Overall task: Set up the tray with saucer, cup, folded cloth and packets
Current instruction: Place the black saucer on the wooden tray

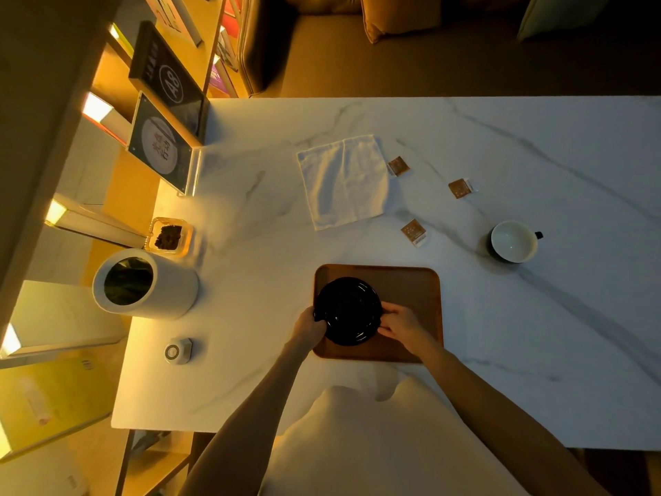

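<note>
A black saucer (348, 309) lies on the left half of the brown wooden tray (411, 288). My left hand (309, 325) grips its left rim and my right hand (400, 325) grips its right rim. A white cloth (343, 180) lies spread flat on the marble table, beyond the tray. Three small brown packets lie apart on the table: one (398, 165) beside the cloth, one (459, 188) further right, one (414, 232) nearer the tray. A dark cup with a white inside (513, 240) stands upright to the right.
A white cylindrical bin (143, 284) stands left of the tray, with a small glass dish (169, 236) behind it and a small round device (177, 350) in front. Framed signs (164, 145) lean at the table's left edge. The marble table (536, 334) stretches right.
</note>
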`<act>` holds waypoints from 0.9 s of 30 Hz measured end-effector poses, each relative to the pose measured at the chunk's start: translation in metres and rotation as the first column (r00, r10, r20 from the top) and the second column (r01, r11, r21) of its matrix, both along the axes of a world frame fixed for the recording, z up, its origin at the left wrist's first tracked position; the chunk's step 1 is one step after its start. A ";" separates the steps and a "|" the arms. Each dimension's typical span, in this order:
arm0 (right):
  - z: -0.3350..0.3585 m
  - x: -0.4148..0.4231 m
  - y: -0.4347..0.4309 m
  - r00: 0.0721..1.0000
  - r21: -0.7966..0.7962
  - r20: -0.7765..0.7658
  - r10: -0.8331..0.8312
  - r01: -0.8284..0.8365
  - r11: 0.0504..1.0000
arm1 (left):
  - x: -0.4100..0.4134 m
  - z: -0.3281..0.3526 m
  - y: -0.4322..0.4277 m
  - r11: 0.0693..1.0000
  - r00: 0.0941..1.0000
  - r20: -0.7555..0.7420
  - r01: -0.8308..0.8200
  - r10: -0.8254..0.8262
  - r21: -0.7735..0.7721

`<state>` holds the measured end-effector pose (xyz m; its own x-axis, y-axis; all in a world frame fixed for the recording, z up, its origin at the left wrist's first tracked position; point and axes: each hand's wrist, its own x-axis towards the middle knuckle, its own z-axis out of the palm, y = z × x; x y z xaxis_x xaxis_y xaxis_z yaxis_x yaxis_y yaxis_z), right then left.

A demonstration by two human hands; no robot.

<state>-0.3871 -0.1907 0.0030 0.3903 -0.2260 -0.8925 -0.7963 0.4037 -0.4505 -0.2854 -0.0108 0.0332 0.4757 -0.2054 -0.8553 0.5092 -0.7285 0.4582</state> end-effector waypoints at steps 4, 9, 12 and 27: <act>-0.001 0.001 0.000 1.000 0.000 -0.003 0.013 -0.013 1.000 | 0.000 -0.002 0.001 1.000 1.000 0.005 0.000 0.000 -0.007; -0.001 0.001 0.002 1.000 0.008 -0.007 0.025 -0.025 1.000 | 0.002 -0.005 0.003 1.000 1.000 0.005 -0.006 0.006 0.003; -0.001 0.001 0.003 0.999 0.004 -0.012 0.034 -0.034 0.999 | 0.002 -0.005 0.004 1.000 1.000 0.001 -0.008 0.008 0.016; 0.024 -0.011 -0.004 0.932 -0.286 -0.008 0.362 -0.349 0.892 | 0.000 0.010 0.003 0.976 0.968 0.163 0.172 -0.193 0.132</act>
<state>-0.3983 -0.1952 0.0275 0.5287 -0.3006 -0.7938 -0.8398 -0.0495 -0.5406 -0.2851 -0.0073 0.0436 0.5829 -0.2069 -0.7858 0.2825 -0.8551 0.4347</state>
